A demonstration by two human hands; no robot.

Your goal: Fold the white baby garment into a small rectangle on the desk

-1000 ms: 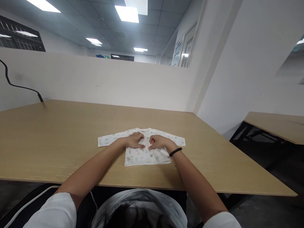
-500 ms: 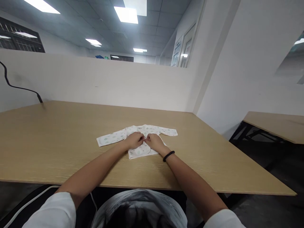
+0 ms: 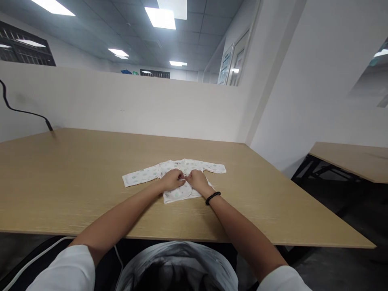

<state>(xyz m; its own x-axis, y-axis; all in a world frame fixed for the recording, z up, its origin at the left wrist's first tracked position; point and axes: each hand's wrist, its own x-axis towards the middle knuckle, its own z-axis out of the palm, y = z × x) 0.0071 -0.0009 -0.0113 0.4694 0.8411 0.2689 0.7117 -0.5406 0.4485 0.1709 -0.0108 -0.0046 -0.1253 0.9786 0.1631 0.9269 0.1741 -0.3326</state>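
The left hand (image 3: 173,179) and right hand (image 3: 197,180) apparently pinch the front of a printed shirt (image 3: 176,195) spread on a bench (image 3: 260,198), sleeves (image 3: 142,176) outstretched; its lower front edges look unjoined, any fastening higher up hidden.

Since one second ago, the left hand (image 3: 173,180) and right hand (image 3: 197,181) have drawn together; the shirt (image 3: 176,195)'s hem has shifted away from the surface (image 3: 91,178)'s near edge, its right-side sleeve (image 3: 214,167) swung farther forward.
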